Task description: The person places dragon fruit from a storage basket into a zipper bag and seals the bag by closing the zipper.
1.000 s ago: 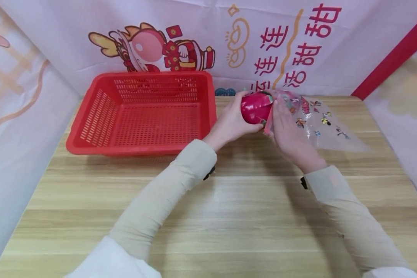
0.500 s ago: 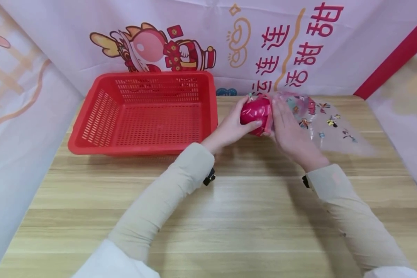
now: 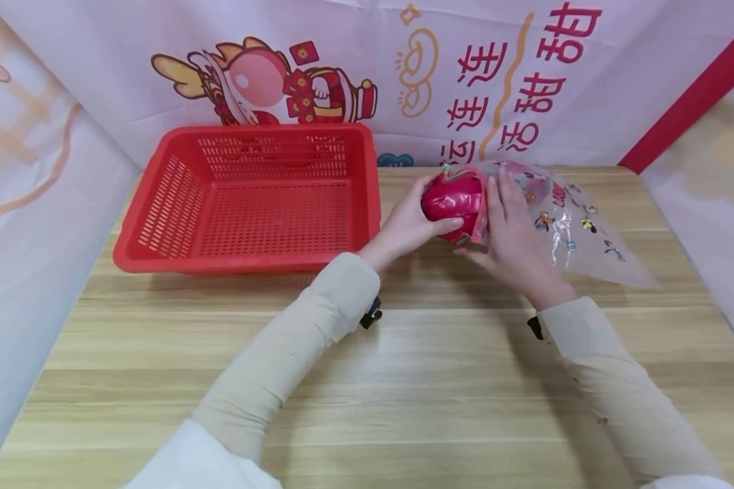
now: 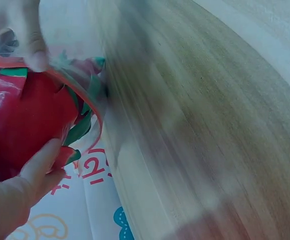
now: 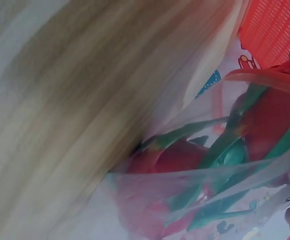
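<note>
The left hand [image 3: 406,221] grips a shiny magenta dragon fruit [image 3: 455,204] with green-tipped scales, its thumb across the near side. The fruit sits at the red-edged mouth of a clear plastic bag [image 3: 578,227] printed with small cartoon figures. On the bag's mouth side lies the right hand [image 3: 514,238]; it holds the rim, fingers long across the film and thumb low. In the left wrist view its thumb [image 4: 35,55] touches the red edge. Through the film in the right wrist view, a second red and green dragon fruit [image 5: 159,200] shows inside the bag.
A red plastic basket [image 3: 245,265] with slotted walls stands left of the hands, with nothing in it. All rests on a wood-grain table [image 3: 404,387]. A printed white cloth backdrop [image 3: 404,81] rises behind, and white cloth hangs at both sides.
The left hand has turned the dragon fruit and moved its thumb onto the near side. The bag has shifted slightly right and toward the viewer; the right hand's thumb has spread from its fingers.
</note>
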A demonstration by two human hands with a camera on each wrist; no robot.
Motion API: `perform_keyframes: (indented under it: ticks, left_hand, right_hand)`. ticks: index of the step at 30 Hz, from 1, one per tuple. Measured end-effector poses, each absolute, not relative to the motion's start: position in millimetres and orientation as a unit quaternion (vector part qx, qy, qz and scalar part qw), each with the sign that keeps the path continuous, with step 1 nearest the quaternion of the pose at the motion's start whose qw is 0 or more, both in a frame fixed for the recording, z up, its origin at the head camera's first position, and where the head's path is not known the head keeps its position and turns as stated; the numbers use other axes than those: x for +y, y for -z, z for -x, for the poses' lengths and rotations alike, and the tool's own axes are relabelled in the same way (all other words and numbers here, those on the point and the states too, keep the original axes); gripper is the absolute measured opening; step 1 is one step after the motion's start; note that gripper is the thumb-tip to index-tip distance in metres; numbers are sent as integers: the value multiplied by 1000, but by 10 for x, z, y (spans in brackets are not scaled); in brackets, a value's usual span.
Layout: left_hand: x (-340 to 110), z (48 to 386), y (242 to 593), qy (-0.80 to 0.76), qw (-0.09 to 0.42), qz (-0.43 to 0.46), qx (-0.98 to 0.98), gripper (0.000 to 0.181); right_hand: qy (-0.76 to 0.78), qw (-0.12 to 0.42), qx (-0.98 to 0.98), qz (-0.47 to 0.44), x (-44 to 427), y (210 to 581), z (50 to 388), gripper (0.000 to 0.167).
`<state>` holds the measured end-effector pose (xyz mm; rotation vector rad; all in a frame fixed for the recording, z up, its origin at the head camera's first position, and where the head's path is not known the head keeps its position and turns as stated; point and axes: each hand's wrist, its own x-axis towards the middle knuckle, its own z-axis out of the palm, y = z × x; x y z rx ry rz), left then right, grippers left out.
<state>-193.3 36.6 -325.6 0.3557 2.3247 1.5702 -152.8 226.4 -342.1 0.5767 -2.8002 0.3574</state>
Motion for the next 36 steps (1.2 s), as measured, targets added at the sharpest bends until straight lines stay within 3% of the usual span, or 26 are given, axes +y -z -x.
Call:
perform_keyframes:
  ticks: [11, 23, 26, 32, 36]
  left_hand:
    - [435, 1905, 3307, -552, 160, -116, 810, 82]
    - [535, 1848, 3393, -542, 126, -158, 816, 88]
    - [532, 1854, 3417, -547, 126, -161, 812, 86]
    - [502, 1854, 3424, -544, 132, -155, 814, 85]
    - [493, 1857, 3441, -527, 138, -160, 823, 84]
  right_hand:
    - [-132, 190, -952, -201, 2263, 3518, 1578, 106]
    - [-124, 231, -942, -211, 2234, 3612, 1576, 101]
    - [-125, 216, -943, -221, 2240, 3616, 1570, 101]
    - [-125, 130, -962, -205, 2330, 3523, 1536, 115]
    - [-101, 127, -966, -203, 2391, 3540, 1512, 117]
